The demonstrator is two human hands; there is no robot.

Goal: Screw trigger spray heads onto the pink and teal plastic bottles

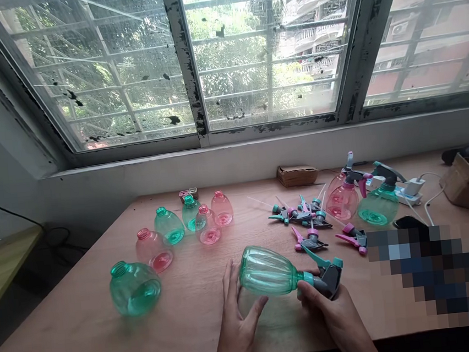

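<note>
Just above the near edge of the counter (88, 339), the green bottle (269, 275) is held sideways, seemingly so the left hand (237, 314) can brace its belly between thumb and splayed fingers while the right hand (334, 310) curls its fingers around the spray head (329, 277) at the neck.

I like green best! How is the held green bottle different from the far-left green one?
The held bottle wears a grey spray head; the far-left bottle has a bare neck. The left hand and right hand grip the held bottle; the far-left bottle lies untouched. Both are see-through green.
</note>
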